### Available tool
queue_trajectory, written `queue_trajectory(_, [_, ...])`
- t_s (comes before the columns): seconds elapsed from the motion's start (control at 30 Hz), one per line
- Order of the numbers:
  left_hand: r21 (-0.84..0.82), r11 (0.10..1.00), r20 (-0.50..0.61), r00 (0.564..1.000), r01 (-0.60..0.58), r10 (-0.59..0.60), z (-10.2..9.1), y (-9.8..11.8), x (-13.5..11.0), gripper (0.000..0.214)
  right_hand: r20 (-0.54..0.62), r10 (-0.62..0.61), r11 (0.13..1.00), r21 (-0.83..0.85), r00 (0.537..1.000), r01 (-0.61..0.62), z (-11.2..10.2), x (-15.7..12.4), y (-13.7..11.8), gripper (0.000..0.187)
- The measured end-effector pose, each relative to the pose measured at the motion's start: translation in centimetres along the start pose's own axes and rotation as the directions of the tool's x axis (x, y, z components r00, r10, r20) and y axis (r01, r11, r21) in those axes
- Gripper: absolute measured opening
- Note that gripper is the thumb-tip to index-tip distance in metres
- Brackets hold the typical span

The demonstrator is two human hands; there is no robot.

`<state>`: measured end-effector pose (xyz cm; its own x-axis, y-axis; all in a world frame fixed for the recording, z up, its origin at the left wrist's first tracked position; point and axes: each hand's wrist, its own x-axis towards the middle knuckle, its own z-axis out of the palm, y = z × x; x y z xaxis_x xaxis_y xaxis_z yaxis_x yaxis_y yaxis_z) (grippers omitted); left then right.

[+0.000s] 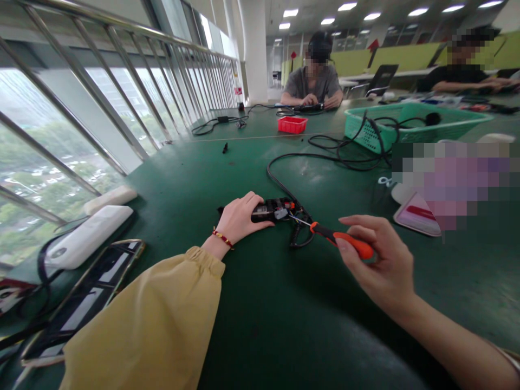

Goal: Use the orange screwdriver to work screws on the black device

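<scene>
A small black electronic part (273,209) with exposed innards lies on the green table (260,303), and a black cable (284,162) runs from it toward the back. My left hand (239,218), in a yellow sleeve with a red bracelet, rests on the part's left end and presses it down with curled fingers. My right hand (379,260) grips the orange handle of a screwdriver (333,236). Its metal tip touches the right end of the part.
A white power bank (87,236), a white bar (110,199) and a phone (83,298) lie at the left by the railing. A red tray (292,124) and a green basket (406,125) with cables stand farther back. Two people sit at the far side.
</scene>
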<state>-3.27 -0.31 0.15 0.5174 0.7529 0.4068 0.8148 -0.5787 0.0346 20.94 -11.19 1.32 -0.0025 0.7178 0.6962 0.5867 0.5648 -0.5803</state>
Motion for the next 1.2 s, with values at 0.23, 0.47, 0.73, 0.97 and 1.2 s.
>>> queue_trajectory(0.23, [0.01,1.0,0.004,1.0,-0.003,0.003,0.03,-0.02,-0.01,0.045,-0.033,-0.052,0.999,-0.01,0.998,0.051,-0.03,0.0,0.22,0.039])
queue_trajectory(0.47, [0.008,1.0,0.01,1.0,0.006,-0.006,-0.02,0.03,0.03,0.046,-0.107,-0.1,0.995,0.016,0.989,0.102,0.14,-0.01,-0.17,0.05])
queue_trajectory(0.73, [-0.005,1.0,0.002,1.0,0.008,-0.008,0.0,-0.02,0.02,0.045,-0.012,-0.035,0.999,0.027,0.999,0.036,0.05,-0.03,-0.14,0.039])
queue_trajectory(0.97, [-0.007,1.0,0.002,1.0,0.002,-0.002,-0.03,0.03,0.01,0.045,-0.007,-0.045,0.999,0.025,0.999,0.045,0.01,-0.11,-0.06,0.04])
queue_trajectory(1.2, [-0.008,1.0,0.001,1.0,0.005,-0.005,-0.01,0.05,0.0,0.045,-0.087,-0.107,0.994,-0.016,0.99,0.106,-0.01,0.07,-0.06,0.044])
